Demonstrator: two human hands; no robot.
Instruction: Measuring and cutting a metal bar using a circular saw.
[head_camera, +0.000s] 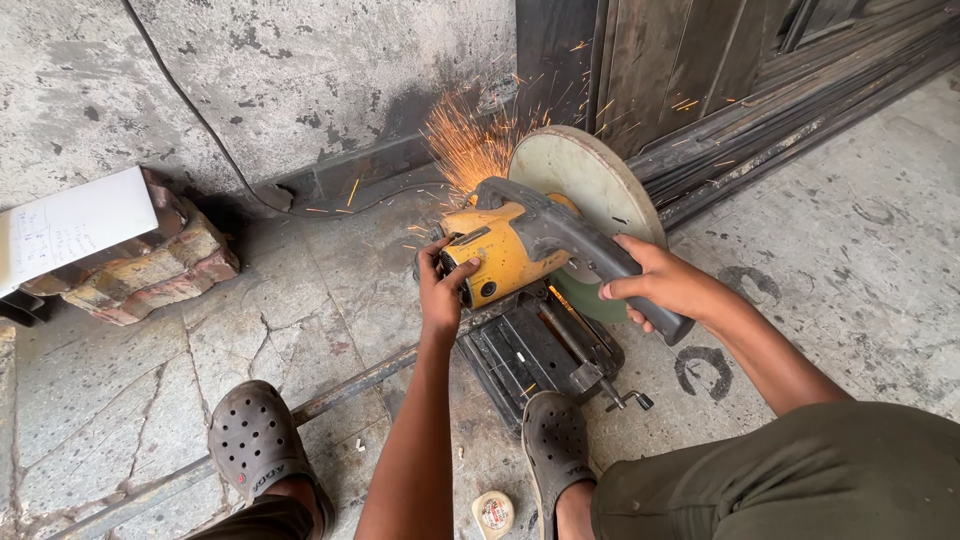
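A yellow and grey chop saw (510, 250) with a round guard (590, 180) sits on its black base (530, 350) on the floor. Orange sparks (465, 145) spray toward the wall behind it. My right hand (665, 285) grips the saw's grey handle. My left hand (440, 285) is closed on the yellow motor housing. A long metal bar (350, 390) runs from the lower left into the saw's base. My right foot in a dark clog (555, 445) rests on the base's front; my left clog (255, 440) stands beside the bar.
Stacked bricks (150, 265) with a white sheet of paper (70, 230) on top lie at the left. A black cable (200, 120) runs down the stained wall. Dark metal doors and long steel strips (760, 100) lean at the upper right. A small round tape roll (493, 513) lies near my feet.
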